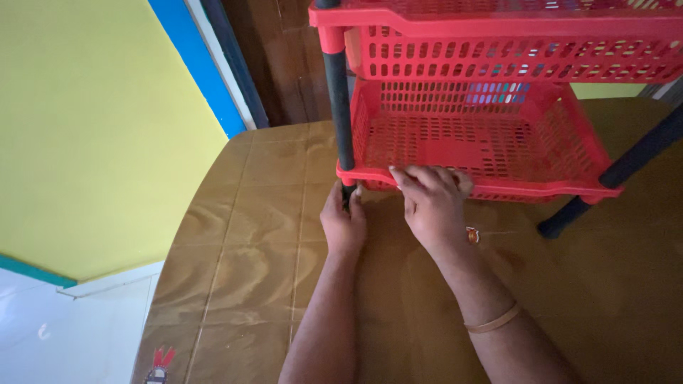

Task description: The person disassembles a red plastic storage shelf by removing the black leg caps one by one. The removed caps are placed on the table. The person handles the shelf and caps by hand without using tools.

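Standing on the brown wood-pattern plastic table [235, 270], the red perforated plastic rack [491, 135] already has two basket tiers joined on black round posts, so most of the assembly looks done; the lower front corner seems to be the part left. The left hand [343, 220] is closed around the foot of the front black post [340, 107], under the lower basket's corner. The right hand [432, 203] lies palm down, fingers [416, 176] curled over the lower basket's front rim, pressing it. Both forearms reach straight forward, and the right wrist carries a thin band [492, 321].
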